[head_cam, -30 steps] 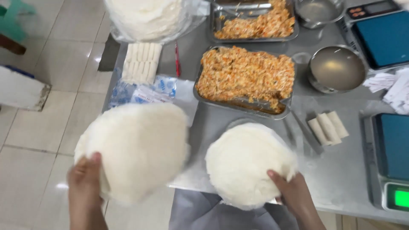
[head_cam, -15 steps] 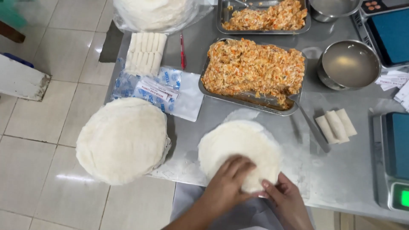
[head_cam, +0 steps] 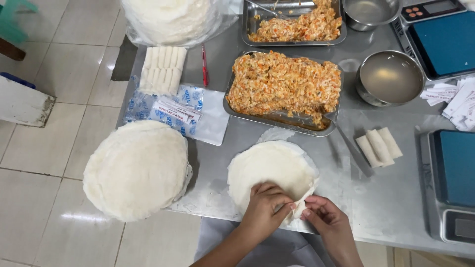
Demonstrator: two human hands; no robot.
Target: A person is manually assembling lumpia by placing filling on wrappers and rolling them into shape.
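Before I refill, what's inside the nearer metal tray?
The metal tray holds orange-and-white shredded filling, heaped nearly to its rim. The filling hides most of the tray's bottom.

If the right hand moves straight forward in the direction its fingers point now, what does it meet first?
The right hand points up-left, so it would probably first meet the lifted edge of the round white wrapper, which it already pinches, then the left hand beside it.

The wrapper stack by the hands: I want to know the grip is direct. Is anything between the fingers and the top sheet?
Nothing visible: both hands, left hand and right hand, pinch the top wrapper's near edge directly.
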